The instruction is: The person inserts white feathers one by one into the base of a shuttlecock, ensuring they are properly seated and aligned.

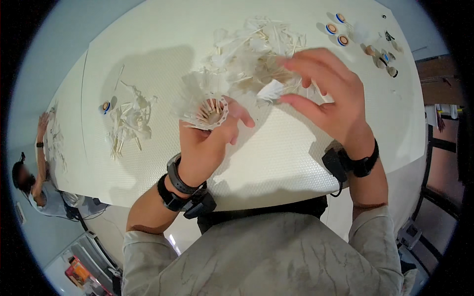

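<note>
My left hand (207,148), fingers curled, holds a fan of white feathers (190,101) set in a ring. The ring has a scalloped, holed edge, and the quills show inside it, much like a shuttlecock's skirt. Its far side is blurred. To the right, my right hand (335,96) has its thumb and fingers spread wide over the near edge of a loose heap of white feathers (261,42). Close to its thumb tip lies a white feather (270,92); whether they touch I cannot tell.
A smaller heap of white feathers (129,121) lies on the left of the white table (276,167), beside a round blue-rimmed piece (106,106). Several similar round pieces (342,40) and small dark bits (387,61) sit at the far right. Another person (37,185) reaches over the table's left end.
</note>
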{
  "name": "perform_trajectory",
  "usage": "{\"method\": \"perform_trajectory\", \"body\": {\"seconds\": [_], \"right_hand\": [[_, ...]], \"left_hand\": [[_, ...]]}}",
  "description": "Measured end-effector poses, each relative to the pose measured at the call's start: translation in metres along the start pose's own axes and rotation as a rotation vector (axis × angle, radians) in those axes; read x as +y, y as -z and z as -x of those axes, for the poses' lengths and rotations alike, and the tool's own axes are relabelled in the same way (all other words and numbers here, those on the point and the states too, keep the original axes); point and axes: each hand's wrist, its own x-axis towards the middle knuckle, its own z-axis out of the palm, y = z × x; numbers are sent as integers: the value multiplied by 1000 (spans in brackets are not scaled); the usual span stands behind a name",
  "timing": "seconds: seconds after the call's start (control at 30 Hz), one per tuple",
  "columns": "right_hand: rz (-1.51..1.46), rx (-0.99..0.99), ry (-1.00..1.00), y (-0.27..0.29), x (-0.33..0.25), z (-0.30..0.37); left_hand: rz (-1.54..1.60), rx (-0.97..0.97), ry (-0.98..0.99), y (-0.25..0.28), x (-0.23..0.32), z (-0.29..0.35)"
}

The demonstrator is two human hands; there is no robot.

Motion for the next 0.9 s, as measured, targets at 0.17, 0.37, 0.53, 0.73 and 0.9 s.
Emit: {"method": "perform_trajectory", "body": {"seconds": [0.17, 0.37, 0.53, 0.73, 0.9], "right_hand": [[-549, -236, -524, 2, -12, 3], [-833, -99, -790, -17, -24, 12], [-821, -52, -786, -14, -29, 11], [-695, 80, -699, -14, -30, 10], [-647, 113, -647, -8, -29, 10]], "left_hand": [[-79, 10, -32, -3, 1, 2], [-75, -65, 27, 0, 1, 5], [-864, -227, -101, 7, 0, 4], [-593, -176, -21, 1, 5, 3], [-333, -92, -9, -6, 6, 3]]}}
